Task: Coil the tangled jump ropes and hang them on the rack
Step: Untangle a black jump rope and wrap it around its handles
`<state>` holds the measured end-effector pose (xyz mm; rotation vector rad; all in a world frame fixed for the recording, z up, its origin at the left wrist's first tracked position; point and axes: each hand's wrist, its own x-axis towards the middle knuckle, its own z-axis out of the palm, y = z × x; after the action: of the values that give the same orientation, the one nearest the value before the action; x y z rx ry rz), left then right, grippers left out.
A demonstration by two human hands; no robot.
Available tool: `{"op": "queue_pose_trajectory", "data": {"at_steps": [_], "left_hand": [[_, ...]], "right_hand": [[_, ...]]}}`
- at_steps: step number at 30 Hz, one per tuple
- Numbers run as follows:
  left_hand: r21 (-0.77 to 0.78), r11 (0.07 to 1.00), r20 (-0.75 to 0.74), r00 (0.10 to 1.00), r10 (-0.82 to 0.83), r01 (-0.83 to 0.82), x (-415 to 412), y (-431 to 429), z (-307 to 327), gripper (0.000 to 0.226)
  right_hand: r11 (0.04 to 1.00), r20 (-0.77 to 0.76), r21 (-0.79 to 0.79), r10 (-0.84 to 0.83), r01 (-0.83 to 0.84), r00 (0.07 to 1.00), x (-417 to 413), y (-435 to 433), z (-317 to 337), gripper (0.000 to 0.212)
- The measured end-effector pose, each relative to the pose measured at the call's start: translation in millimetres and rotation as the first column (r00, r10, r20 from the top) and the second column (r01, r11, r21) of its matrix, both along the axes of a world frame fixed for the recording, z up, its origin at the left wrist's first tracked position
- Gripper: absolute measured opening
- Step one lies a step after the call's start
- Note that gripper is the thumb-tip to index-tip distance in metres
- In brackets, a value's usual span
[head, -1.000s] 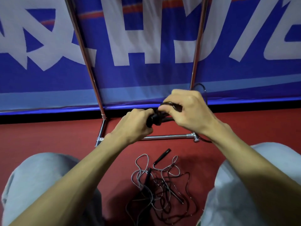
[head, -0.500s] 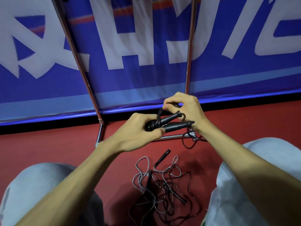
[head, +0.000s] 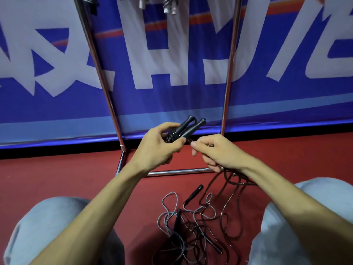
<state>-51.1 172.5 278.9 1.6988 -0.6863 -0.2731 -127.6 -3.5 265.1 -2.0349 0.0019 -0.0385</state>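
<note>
My left hand (head: 159, 145) grips the two black handles (head: 188, 127) of a jump rope, with a few turns of cord wound round their lower ends. My right hand (head: 217, 151) pinches that rope's dark cord (head: 227, 180) just right of the handles; the cord trails down from this hand to the floor. A tangled heap of grey and black jump ropes (head: 191, 224) lies on the red floor between my knees. The chrome rack (head: 228, 77) stands just behind my hands, its base bar (head: 177, 171) under them.
Several rope handles (head: 169, 6) hang from the rack's top at the upper edge of view. A blue banner with white lettering (head: 164, 54) covers the wall behind. My knees (head: 57, 226) in grey trousers flank the heap.
My right hand has dropped from above the handles to their right and now draws the cord out. The handles have tilted up in my left hand. The view has moved upward.
</note>
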Motion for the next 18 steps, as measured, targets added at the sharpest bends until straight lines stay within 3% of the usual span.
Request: {"op": "queue_pose_trajectory", "data": {"at_steps": [2,6,9,12,14,18], "left_hand": [[0.056,0.996,0.082,0.994,0.065,-0.070,7,3,-4,0.016],[0.189,0.962,0.273,0.952,0.140,-0.196,19,8,-5,0.026],[0.349,0.904,0.428,0.900,0.079,-0.245,27,12,-12,0.030],[0.482,0.826,0.521,0.853,-0.001,-0.293,32,12,-24,0.031],[0.525,0.781,0.554,0.832,-0.011,-0.339,32,10,-27,0.029],[0.487,0.729,0.635,0.768,0.083,-0.481,34,13,-21,0.026]], "right_hand": [[0.995,-0.069,0.057,0.083,-0.079,0.994,-4,-1,4,0.027],[0.986,-0.126,0.133,0.122,-0.105,0.984,-11,0,4,0.028],[0.990,-0.154,-0.133,0.022,-0.042,0.988,-14,-2,5,0.037],[0.912,-0.062,-0.404,-0.098,0.065,0.993,-14,-2,5,0.055],[0.883,0.011,-0.441,-0.175,0.162,0.984,-12,-1,5,0.057],[0.855,0.096,-0.443,-0.255,0.271,0.962,-10,-3,9,0.039]]}}
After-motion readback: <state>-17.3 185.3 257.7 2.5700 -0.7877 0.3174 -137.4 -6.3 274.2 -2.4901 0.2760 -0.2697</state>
